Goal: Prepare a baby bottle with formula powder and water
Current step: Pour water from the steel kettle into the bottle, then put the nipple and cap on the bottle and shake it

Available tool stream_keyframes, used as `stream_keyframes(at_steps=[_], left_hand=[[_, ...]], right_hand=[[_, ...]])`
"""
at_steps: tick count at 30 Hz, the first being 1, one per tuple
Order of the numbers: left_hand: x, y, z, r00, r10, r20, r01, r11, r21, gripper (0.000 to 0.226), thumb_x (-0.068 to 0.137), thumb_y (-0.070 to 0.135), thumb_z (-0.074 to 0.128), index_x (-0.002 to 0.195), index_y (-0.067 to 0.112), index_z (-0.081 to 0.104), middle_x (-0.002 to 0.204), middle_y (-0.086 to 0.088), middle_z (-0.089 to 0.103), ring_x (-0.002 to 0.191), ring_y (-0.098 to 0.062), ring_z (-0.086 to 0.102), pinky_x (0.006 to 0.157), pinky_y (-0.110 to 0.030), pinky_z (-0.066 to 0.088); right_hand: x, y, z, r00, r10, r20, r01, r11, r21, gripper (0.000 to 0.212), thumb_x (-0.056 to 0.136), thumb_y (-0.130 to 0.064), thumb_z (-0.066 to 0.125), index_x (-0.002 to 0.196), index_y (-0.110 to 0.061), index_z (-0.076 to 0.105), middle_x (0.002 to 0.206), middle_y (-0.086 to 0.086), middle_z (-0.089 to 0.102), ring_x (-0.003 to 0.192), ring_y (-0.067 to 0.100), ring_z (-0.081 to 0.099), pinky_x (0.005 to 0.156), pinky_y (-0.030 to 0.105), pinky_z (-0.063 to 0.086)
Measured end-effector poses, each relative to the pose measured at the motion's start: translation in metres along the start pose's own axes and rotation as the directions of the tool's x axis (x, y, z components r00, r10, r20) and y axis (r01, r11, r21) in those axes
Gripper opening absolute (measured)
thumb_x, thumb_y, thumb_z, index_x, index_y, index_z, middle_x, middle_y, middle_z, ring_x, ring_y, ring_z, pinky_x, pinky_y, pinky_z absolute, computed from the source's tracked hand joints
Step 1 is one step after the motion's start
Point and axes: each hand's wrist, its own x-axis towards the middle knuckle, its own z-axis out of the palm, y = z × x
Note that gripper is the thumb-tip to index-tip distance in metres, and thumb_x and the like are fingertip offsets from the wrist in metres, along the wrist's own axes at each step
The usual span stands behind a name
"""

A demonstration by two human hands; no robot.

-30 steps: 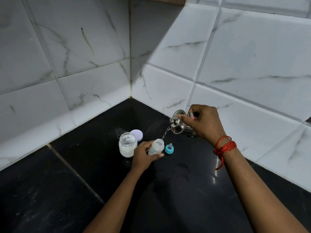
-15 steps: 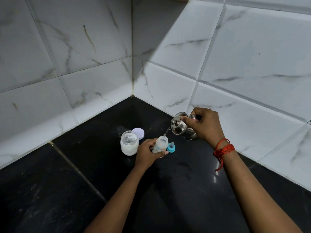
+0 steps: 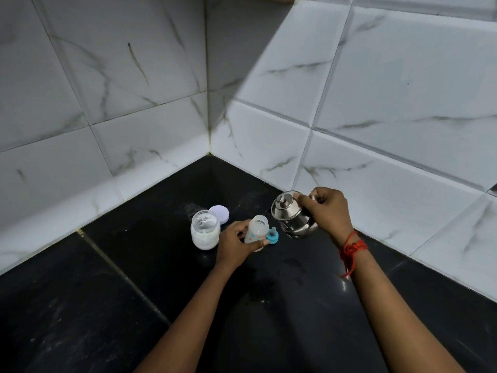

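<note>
My left hand [image 3: 234,244] grips a small clear baby bottle [image 3: 256,229], open at the top and standing on the black counter. My right hand [image 3: 326,211] holds a lidded steel jug [image 3: 289,215] just right of the bottle, nearly upright, with no water stream visible. A blue bottle cap with teat [image 3: 272,236] lies between bottle and jug. Left of my left hand stands an open glass jar of white formula powder [image 3: 205,229], with its pale lilac lid [image 3: 220,212] lying behind it.
The black stone counter [image 3: 134,305] meets white marble-look wall tiles [image 3: 376,130] in a corner behind the objects. A red thread is tied around my right wrist [image 3: 351,247]. Faint powder marks lie on the counter near the jar.
The jug was tilted and pouring water into the bottle; now it has tipped back towards upright and the stream has stopped. My left hand kept hold of the bottle.
</note>
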Motion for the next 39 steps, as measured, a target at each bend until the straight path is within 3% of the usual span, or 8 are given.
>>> stream_keyframes(at_steps=[5, 11, 22, 26, 30, 32, 36, 39], left_hand=[[-0.004, -0.002, 0.001, 1.0, -0.023, -0.009, 0.023, 1.0, -0.018, 0.055, 0.062, 0.022, 0.101, 0.103, 0.04, 0.069, 0.107, 0.003, 0.073, 0.095, -0.003, 0.07, 0.082, -0.014, 0.057], [-0.009, -0.016, 0.0, 0.999, -0.043, -0.002, 0.043, 0.999, -0.002, 0.056, 0.062, 0.022, 0.101, 0.11, 0.031, 0.074, 0.108, 0.004, 0.074, 0.093, 0.01, 0.069, 0.081, -0.01, 0.054], [-0.012, -0.025, 0.007, 0.998, -0.06, 0.023, 0.059, 0.997, 0.039, 0.057, 0.063, 0.021, 0.101, 0.114, 0.022, 0.075, 0.108, 0.006, 0.073, 0.095, 0.008, 0.068, 0.08, -0.008, 0.053], [-0.012, -0.025, 0.009, 0.998, -0.061, 0.023, 0.06, 0.997, 0.041, 0.057, 0.063, 0.021, 0.101, 0.113, 0.024, 0.075, 0.108, 0.005, 0.073, 0.096, 0.002, 0.069, 0.08, -0.009, 0.053], [-0.013, -0.03, 0.009, 0.997, -0.075, 0.027, 0.074, 0.997, 0.036, 0.059, 0.064, 0.018, 0.1, 0.117, 0.018, 0.076, 0.107, 0.007, 0.071, 0.094, 0.012, 0.067, 0.08, -0.007, 0.052], [-0.013, -0.034, 0.009, 0.997, -0.079, 0.027, 0.078, 0.996, 0.041, 0.061, 0.064, 0.019, 0.1, 0.119, 0.017, 0.076, 0.108, 0.006, 0.071, 0.095, 0.01, 0.068, 0.08, -0.008, 0.052], [-0.013, -0.046, 0.01, 0.996, -0.087, 0.02, 0.086, 0.995, 0.057, 0.06, 0.064, 0.024, 0.1, 0.119, 0.023, 0.076, 0.109, 0.006, 0.072, 0.101, -0.006, 0.071, 0.085, -0.015, 0.056], [-0.014, -0.057, 0.01, 0.995, -0.097, -0.009, 0.097, 0.993, 0.061, 0.057, 0.063, 0.025, 0.101, 0.114, 0.027, 0.076, 0.11, 0.007, 0.072, 0.102, -0.009, 0.072, 0.09, -0.03, 0.061]], right_hand=[[-0.001, 0.05, -0.011, 0.95, 0.31, 0.029, -0.293, 0.859, 0.421, 0.023, 0.084, -0.021, 0.073, 0.07, -0.007, 0.062, 0.055, 0.003, 0.048, 0.046, 0.014, 0.037, 0.042, 0.022, 0.028], [-0.029, 0.133, -0.014, 0.865, 0.503, 0.008, -0.454, 0.773, 0.443, 0.029, 0.083, -0.027, 0.077, 0.061, -0.019, 0.059, 0.055, 0.0, 0.046, 0.047, 0.013, 0.036, 0.044, 0.024, 0.026], [-0.056, 0.186, -0.005, 0.732, 0.682, -0.001, -0.528, 0.569, 0.63, 0.015, 0.089, -0.025, 0.072, 0.077, -0.016, 0.068, 0.054, -0.009, 0.057, 0.05, 0.005, 0.051, 0.05, 0.02, 0.038], [-0.05, 0.192, -0.003, 0.748, 0.664, -0.025, -0.518, 0.606, 0.604, 0.02, 0.088, -0.027, 0.074, 0.074, -0.014, 0.066, 0.054, -0.005, 0.054, 0.051, 0.011, 0.045, 0.048, 0.024, 0.034], [-0.049, 0.198, -0.007, 0.773, 0.63, -0.071, -0.5, 0.675, 0.543, 0.035, 0.084, -0.034, 0.076, 0.064, -0.017, 0.054, 0.055, 0.001, 0.05, 0.05, 0.016, 0.042, 0.044, 0.024, 0.035], [-0.05, 0.194, -0.008, 0.798, 0.582, -0.156, -0.464, 0.759, 0.457, 0.042, 0.086, -0.04, 0.074, 0.061, -0.018, 0.049, 0.058, 0.002, 0.052, 0.053, 0.016, 0.047, 0.053, 0.027, 0.042], [-0.038, 0.171, -0.015, 0.889, 0.256, -0.38, -0.255, 0.965, 0.054, 0.032, 0.087, -0.044, 0.07, 0.071, -0.02, 0.057, 0.074, -0.002, 0.06, 0.073, 0.014, 0.055, 0.072, 0.032, 0.047], [-0.014, 0.137, -0.012, 0.982, -0.018, -0.19, -0.036, 0.961, -0.273, 0.014, 0.086, -0.039, 0.07, 0.084, -0.027, 0.064, 0.082, -0.007, 0.063, 0.088, 0.017, 0.051, 0.076, 0.029, 0.041]])
